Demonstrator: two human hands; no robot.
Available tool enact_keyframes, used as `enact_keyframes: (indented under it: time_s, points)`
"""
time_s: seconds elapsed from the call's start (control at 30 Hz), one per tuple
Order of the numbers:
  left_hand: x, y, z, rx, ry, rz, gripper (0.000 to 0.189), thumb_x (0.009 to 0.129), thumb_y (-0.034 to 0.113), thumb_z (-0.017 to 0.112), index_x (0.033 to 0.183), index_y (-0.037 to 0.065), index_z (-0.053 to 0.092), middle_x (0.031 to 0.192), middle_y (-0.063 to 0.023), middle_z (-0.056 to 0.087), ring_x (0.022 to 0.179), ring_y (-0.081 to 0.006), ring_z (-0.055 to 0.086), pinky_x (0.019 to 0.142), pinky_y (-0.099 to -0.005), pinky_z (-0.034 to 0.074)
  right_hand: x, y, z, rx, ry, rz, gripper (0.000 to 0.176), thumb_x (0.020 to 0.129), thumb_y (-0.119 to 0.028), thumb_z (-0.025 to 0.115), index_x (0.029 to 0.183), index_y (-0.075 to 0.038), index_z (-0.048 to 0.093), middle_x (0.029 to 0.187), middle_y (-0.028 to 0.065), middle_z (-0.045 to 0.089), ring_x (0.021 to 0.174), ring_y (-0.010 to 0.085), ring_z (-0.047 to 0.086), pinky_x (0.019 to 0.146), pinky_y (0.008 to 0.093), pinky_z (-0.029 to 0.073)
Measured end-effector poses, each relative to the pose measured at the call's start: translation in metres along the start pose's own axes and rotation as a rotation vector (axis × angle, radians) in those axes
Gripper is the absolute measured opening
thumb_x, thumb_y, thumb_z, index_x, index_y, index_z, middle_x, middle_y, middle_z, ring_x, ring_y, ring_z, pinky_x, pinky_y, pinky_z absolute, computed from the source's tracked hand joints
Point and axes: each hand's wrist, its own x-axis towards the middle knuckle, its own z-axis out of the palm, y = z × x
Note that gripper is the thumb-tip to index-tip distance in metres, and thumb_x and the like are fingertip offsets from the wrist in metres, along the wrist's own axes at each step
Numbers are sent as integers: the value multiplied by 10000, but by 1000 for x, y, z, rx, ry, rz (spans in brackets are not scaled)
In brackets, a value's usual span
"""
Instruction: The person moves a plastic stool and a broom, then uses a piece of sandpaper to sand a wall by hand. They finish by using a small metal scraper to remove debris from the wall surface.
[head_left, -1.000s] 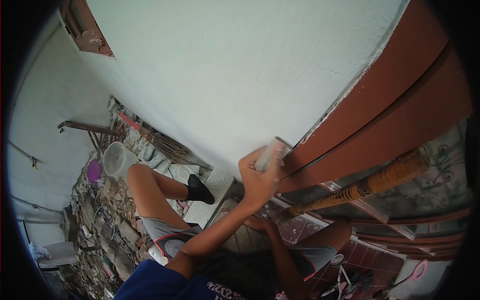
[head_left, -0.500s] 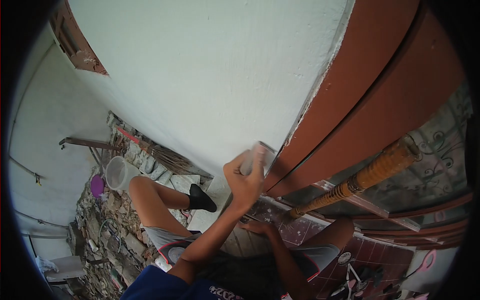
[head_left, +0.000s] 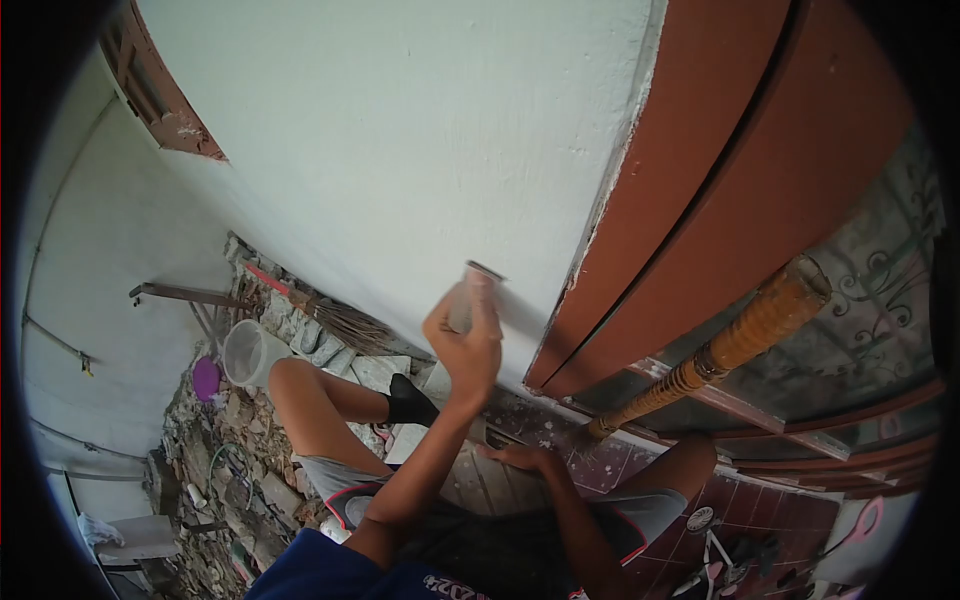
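My left hand (head_left: pixel 468 345) is closed round a flat scraper (head_left: pixel 487 271), with its thin dark edge turned up to the white wall (head_left: pixel 400 130). Most of the tool is hidden by the fingers and blurred, and whether it touches the wall is not clear. My right hand (head_left: pixel 515 457) lies low between my legs on a wooden slatted surface (head_left: pixel 480 482), with its fingers stretched out and nothing visible in it.
A reddish-brown frame (head_left: pixel 665 190) borders the wall at right, with a bamboo pole (head_left: pixel 715 350) leaning beside it. To the left are rubble (head_left: pixel 235 450), a clear bucket (head_left: pixel 245 352), a purple lid (head_left: pixel 206 378) and a twig broom (head_left: pixel 345 322). A pink-handled object (head_left: pixel 868 520) sits lower right.
My left hand has moved left and slightly up along the wall with the scraper, away from the brown frame. The view has shifted a little. My right hand stays on the slatted surface.
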Motion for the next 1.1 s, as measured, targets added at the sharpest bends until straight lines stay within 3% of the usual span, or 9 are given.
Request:
enact_keyframes:
  time_s: [0.07,0.3,0.5,0.57,0.77,0.83,0.87,1.0,1.1]
  points:
    - [-11,-3,3,120,-119,99,311,877,155,546,629,-31,561,515,27,450,488,-32,395,426,-208,294,-4,-4,-1,-11,-6,-9,1089,651,-847,280,1309,19,334,1391,224,241,1307,326,212,1061,386,173]
    - [-4,9,0,70,-45,29,336,872,183,556,609,-26,542,503,23,446,503,-32,383,437,-212,289,-13,-10,-1,3,-33,-8,1102,644,-858,245,1286,29,369,1377,226,271,1297,330,235,1056,385,183]
    - [4,2,-8,118,-87,119,307,852,151,582,613,-38,544,496,25,434,500,-32,380,431,-213,283,-14,-7,-1,-33,-13,-1,1103,636,-866,230,1275,19,393,1371,222,288,1290,334,249,1051,383,198]
    - [3,0,-6,144,-38,160,298,846,151,591,625,-44,548,481,17,412,499,-34,359,426,-223,274,-14,-11,1,-17,-2,-12,1101,635,-866,232,1275,15,395,1369,219,292,1288,334,252,1050,383,202]
    - [16,6,-15,370,-159,425,258,802,112,645,611,-40,560,435,-24,330,451,-38,282,377,-249,227,-22,-13,-3,8,-11,-24,1089,636,-864,242,1272,5,405,1366,211,306,1282,331,267,1044,382,213]
    - [20,15,-14,294,-115,397,243,806,110,640,616,-31,582,435,-41,345,438,-36,288,372,-243,235,-21,-12,-2,15,-4,-16,1081,637,-862,248,1273,-2,408,1366,208,309,1279,329,275,1042,384,215]
    - [19,11,-20,419,-175,442,186,795,86,644,649,-25,613,441,-56,434,406,-46,335,369,-236,279,-19,-10,-1,18,0,-8,1073,638,-860,255,1274,-10,410,1366,204,312,1276,327,282,1041,386,217]
    - [22,24,-22,504,-340,571,137,771,69,653,684,-33,624,464,-66,479,421,-69,376,415,-237,341,-15,-8,1,4,43,17,1058,640,-857,266,1275,-23,416,1362,198,323,1269,328,295,1038,385,220]
    - [37,24,-25,423,-235,586,144,763,71,661,661,-22,620,465,-69,467,411,-77,374,411,-238,337,-22,-12,1,7,44,-1,1038,648,-850,271,1277,-37,417,1365,192,322,1270,327,296,1039,386,219]
